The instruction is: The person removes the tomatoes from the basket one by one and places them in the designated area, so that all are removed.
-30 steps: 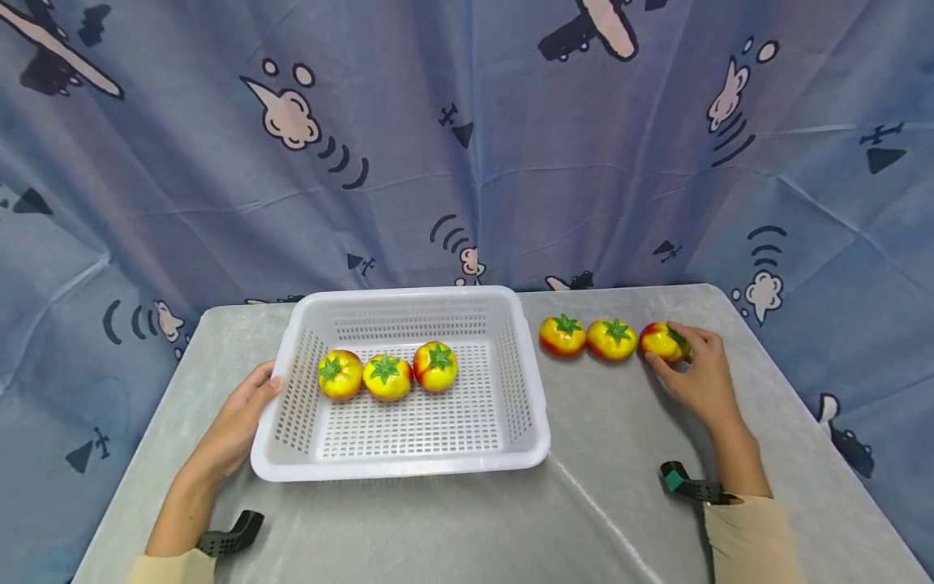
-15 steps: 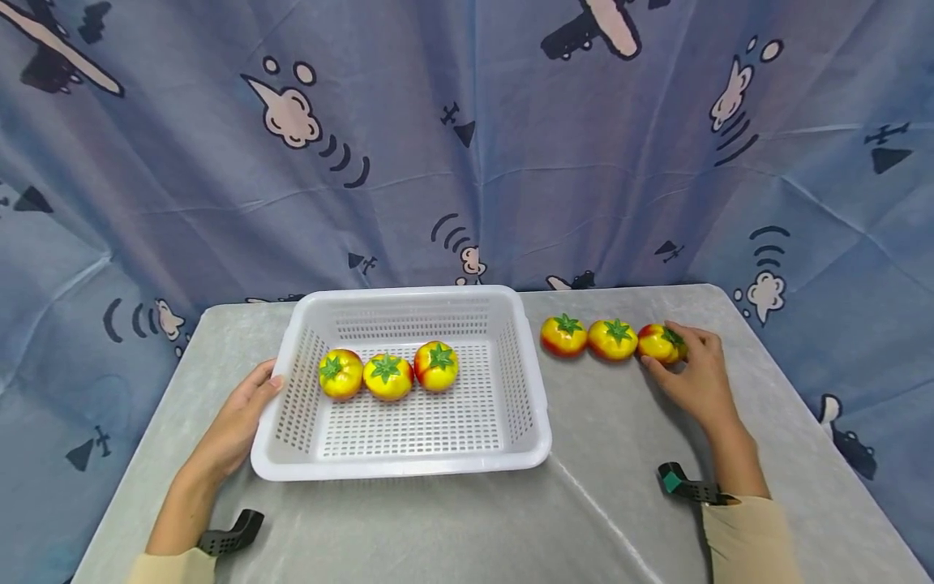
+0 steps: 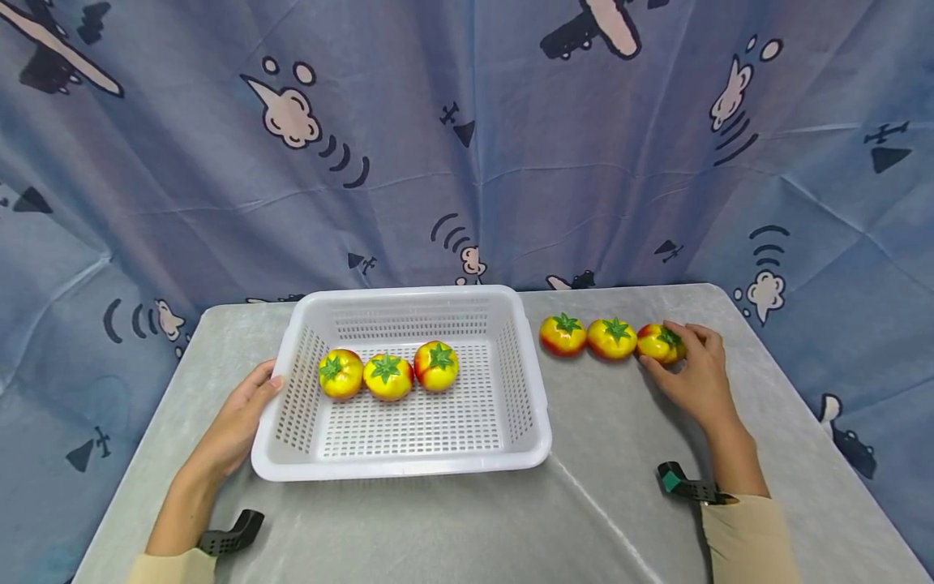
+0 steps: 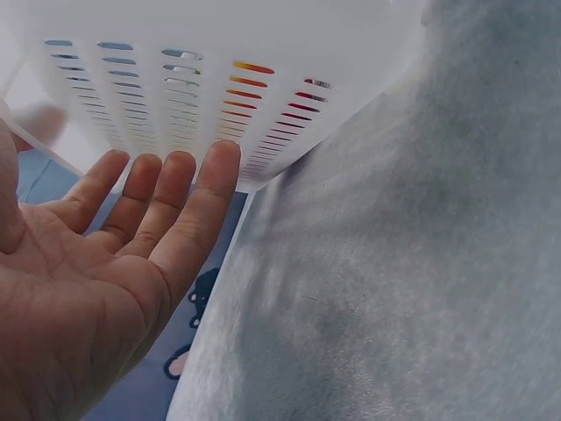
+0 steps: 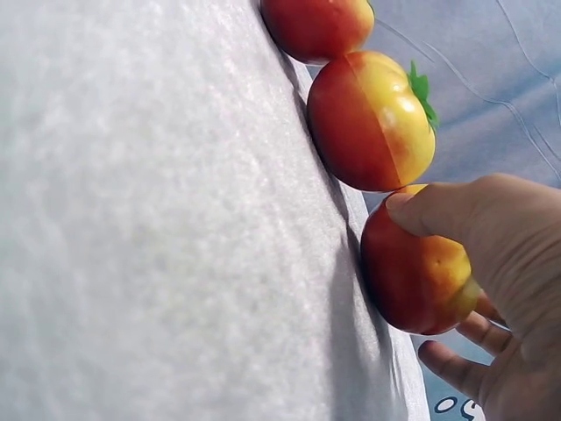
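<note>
**End tomato in right hand, left hand on basket**

End tomato: right end of a row of three on the table, right of the basket. Right hand grasps it, thumb near side, fingers far side; calyx tipped toward the hand. It touches or nearly touches the middle tomato; can't tell which. Outer tomato sits at the row's other end, nearest the basket.

Basket: white perforated plastic. Left hand grips its left side, thumb over the rim, fingers along the slotted outer wall. Three more tomatoes inside, lined up side by side toward the left and middle.

Around: grey table, black wrist mounts on both arms, beige sleeves, blue printed curtain behind.
</note>
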Tool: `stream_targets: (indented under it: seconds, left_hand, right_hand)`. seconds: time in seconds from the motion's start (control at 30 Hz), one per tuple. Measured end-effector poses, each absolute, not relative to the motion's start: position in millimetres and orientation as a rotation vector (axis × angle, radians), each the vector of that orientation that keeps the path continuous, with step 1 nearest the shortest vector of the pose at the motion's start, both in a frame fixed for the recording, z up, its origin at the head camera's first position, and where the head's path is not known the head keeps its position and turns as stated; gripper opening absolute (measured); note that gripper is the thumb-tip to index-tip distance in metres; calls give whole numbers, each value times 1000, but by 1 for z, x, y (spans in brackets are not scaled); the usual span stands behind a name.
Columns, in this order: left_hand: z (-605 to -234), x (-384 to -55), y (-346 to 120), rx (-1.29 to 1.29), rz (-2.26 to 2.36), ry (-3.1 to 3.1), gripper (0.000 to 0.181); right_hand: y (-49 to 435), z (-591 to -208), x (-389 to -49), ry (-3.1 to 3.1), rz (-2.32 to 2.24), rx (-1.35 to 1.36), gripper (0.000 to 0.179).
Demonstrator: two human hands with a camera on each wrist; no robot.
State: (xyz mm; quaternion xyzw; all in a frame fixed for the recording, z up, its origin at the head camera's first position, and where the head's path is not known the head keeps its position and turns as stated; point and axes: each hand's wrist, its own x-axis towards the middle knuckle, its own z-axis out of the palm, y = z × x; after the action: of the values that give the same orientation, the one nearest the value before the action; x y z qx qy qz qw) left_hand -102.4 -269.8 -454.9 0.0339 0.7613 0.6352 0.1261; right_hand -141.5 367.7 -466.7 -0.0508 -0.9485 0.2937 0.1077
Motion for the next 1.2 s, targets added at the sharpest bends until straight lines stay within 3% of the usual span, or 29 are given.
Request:
stream_targets:
  seconds: [0.7,1.2]
  left_hand:
    - [-456,-101,-269,120,1847,2218,59]
    - [-455,-102,-271,157,1897,2185,55]
  right_hand:
    - [364,-446,-139,-2856,853,-94,76]
    - [335,-416,-134,-2816,856,29,67]
